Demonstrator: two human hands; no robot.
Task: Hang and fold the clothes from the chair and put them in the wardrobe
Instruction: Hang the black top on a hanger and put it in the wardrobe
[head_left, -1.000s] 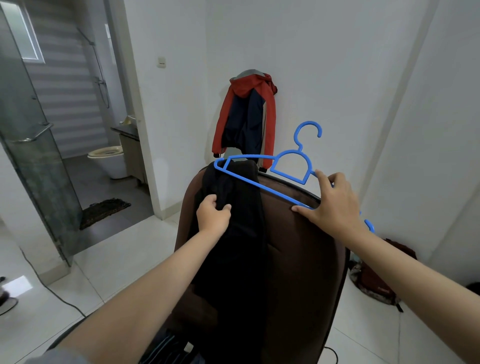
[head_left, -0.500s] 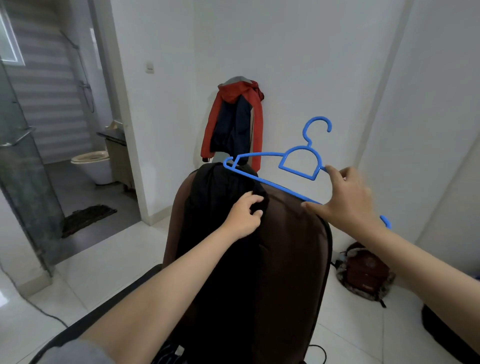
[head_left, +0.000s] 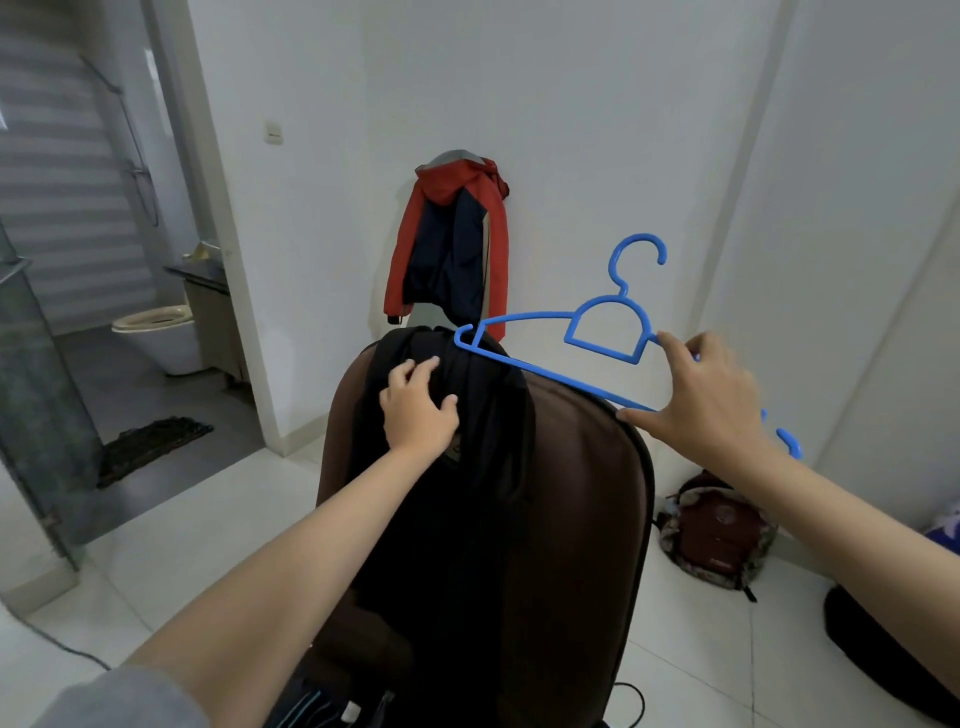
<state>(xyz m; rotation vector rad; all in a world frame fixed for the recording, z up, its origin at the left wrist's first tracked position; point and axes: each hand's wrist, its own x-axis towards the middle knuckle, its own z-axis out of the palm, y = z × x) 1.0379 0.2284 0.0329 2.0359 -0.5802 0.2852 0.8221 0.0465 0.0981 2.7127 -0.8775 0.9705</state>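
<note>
Left hand (head_left: 420, 415) rests on the black garment (head_left: 457, 499), fingers bent and pressed into the fabric near the top of the chair back; whether it actually pinches the cloth can't be told. Right hand (head_left: 711, 400) grips the blue plastic hanger (head_left: 605, 332), thumb under the lower bar, fingers curled over the upper arm beside the inner loop. Hanger is tilted, hook up, its left tip touching the garment at the top edge of the chair back; its right tip shows past the right wrist. The black garment drapes over the top edge of the brown chair (head_left: 587, 509) and hangs down the left half of the backrest, a small tag visible just below the left hand. More clothing, striped, lies at the chair's base near the bottom frame edge. Behind the chair, a red and navy jacket (head_left: 452, 244) hangs on the white wall. A maroon backpack (head_left: 719, 538) sits on the tiled floor right of the chair, against the wall. Left, an open doorway shows a toilet (head_left: 158, 332) and a dark mat (head_left: 153, 441) behind a glass panel. A light switch (head_left: 273, 134) sits on the wall beside the doorway.
</note>
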